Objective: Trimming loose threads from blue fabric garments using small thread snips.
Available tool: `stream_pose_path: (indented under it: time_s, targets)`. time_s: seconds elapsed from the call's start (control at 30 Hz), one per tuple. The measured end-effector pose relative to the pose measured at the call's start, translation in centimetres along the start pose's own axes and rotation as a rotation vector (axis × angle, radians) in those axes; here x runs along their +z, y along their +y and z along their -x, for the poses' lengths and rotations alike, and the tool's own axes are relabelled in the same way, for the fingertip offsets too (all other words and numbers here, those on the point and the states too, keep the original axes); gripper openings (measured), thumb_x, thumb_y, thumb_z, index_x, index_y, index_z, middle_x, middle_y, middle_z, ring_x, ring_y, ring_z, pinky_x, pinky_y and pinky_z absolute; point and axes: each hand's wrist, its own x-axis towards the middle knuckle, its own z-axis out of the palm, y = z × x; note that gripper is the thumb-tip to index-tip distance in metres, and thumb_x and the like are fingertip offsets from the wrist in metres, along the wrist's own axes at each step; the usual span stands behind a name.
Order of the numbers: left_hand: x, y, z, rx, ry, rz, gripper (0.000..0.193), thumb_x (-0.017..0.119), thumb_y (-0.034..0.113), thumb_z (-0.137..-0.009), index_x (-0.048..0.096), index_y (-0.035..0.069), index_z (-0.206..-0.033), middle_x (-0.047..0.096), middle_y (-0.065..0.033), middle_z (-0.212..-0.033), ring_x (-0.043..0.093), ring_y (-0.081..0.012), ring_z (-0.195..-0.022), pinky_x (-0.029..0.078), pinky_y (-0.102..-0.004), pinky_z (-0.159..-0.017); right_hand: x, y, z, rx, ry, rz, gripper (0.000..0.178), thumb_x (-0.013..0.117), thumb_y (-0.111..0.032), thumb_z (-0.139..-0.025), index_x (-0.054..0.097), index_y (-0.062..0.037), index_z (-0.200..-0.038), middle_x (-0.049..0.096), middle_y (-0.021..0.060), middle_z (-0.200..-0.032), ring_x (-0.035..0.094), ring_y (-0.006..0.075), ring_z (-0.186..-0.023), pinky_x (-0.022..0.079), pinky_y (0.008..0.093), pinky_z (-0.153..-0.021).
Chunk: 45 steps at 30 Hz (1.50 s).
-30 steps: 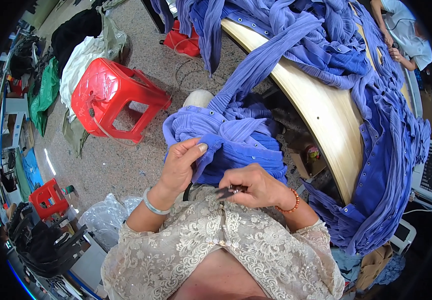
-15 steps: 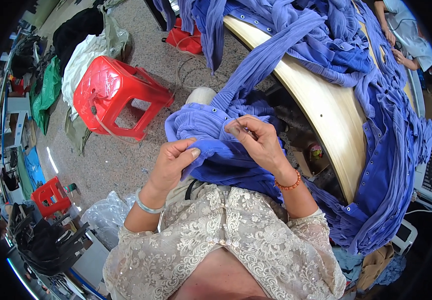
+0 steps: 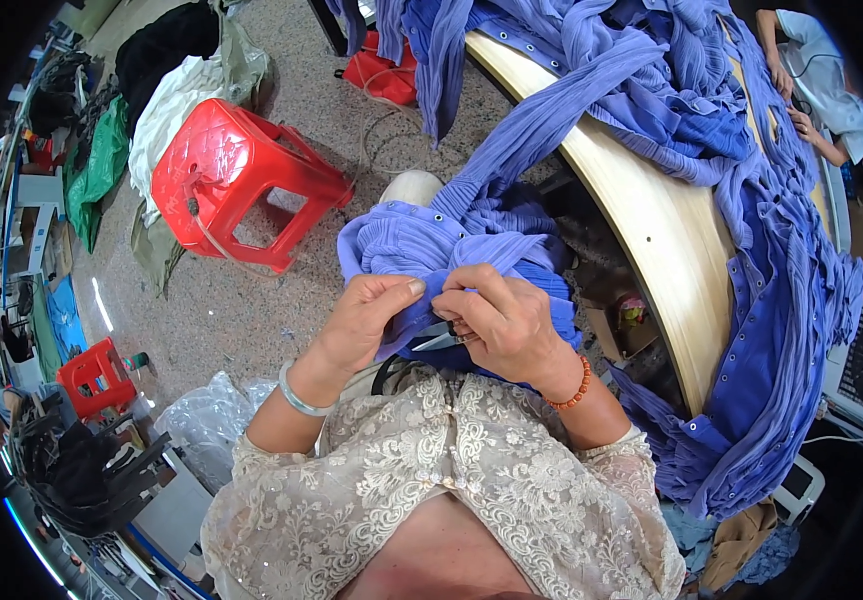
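Observation:
A blue-purple pleated garment [image 3: 402, 236] with metal eyelets lies bunched over my lap. Its darker edge is pinched between thumb and fingers of my left hand [image 3: 364, 318]. My right hand [image 3: 502, 325] is close beside it, fingers curled in against the same cloth. From under those fingers the pointed metal blades of small thread snips [image 3: 439, 342] stick out toward the left; their handle is mostly hidden in the palm. Whether the right fingertips also grip a bit of cloth or thread is hidden.
A curved pale wooden table [image 3: 642, 215] at right bears more blue garments [image 3: 782, 300]. A red plastic stool [image 3: 212, 180] stands left, a second red stool [image 3: 98, 375] farther off. Clear plastic wrap [image 3: 207, 420] lies near my left elbow. At far right are another person's hands [image 3: 797, 110].
My right hand has come down and left to meet the cloth edge beside my left hand. The snips' blades now show below its fingers. The view has shifted slightly.

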Motion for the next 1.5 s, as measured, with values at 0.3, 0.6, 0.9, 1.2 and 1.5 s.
stream_pose_path:
  time_s: [0.3,0.6,0.9,1.2,1.5]
  targets:
    - [-0.5,-0.3,-0.2,0.072,0.031,-0.006,0.021,0.052,0.013,-0.094,0.067,-0.003,-0.094,0.064,0.0006,-0.082,0.054,-0.0029,-0.072,0.044,-0.0193,-0.066,-1.5,-0.4,1.9,0.171,-0.16,-0.318,0.032,0.059,0.011,-0.056,0.06,-0.0052,-0.083,0.059,0.007,-0.085,0.059,0.019,-0.064,0.046,0.028,-0.05]
    - [0.1,1.1,1.1,0.11,-0.058,-0.093,0.014,0.063,0.013,-0.087,0.067,-0.001,-0.09,0.062,0.0016,-0.077,0.051,-0.0016,-0.07,0.04,-0.0178,-0.062,-0.4,2.5,0.4,0.621,-0.274,-1.089,0.039,0.066,-0.015,-0.085,0.057,0.0009,-0.119,0.059,0.0018,-0.104,0.049,0.0034,-0.078,0.041,0.0185,-0.065]
    - [-3.0,2.1,2.6,0.23,0.126,-0.404,0.015,0.067,0.015,-0.086,0.066,0.001,-0.085,0.056,0.0067,-0.071,0.043,-0.0004,-0.064,0.034,-0.0171,-0.057,-2.4,4.6,1.6,0.693,-0.663,-0.991,0.017,0.073,-0.013,-0.081,0.064,-0.0027,-0.089,0.055,-0.0082,-0.075,0.041,-0.0018,-0.064,0.03,0.0167,-0.053]
    - [-2.8,0.9,1.8,0.166,0.116,-0.532,0.019,0.065,0.018,-0.088,0.065,0.001,-0.08,0.052,0.0082,-0.068,0.039,-0.0005,-0.063,0.031,-0.0183,-0.055,-3.6,4.3,5.0,0.817,-0.395,-1.069,0.018,0.066,-0.013,-0.086,0.063,0.0006,-0.098,0.055,-0.0062,-0.079,0.042,-0.0007,-0.068,0.033,0.0171,-0.056]
    - [-1.7,1.4,0.4,0.173,0.007,-0.892,0.019,0.066,0.018,-0.085,0.063,0.0,-0.081,0.055,0.0019,-0.075,0.044,-0.006,-0.069,0.035,-0.0224,-0.062,-5.2,4.1,4.8,0.763,-0.277,-1.054,0.018,0.06,-0.016,-0.091,0.064,0.0008,-0.094,0.05,-0.0081,-0.073,0.037,-0.0005,-0.064,0.029,0.0179,-0.054]
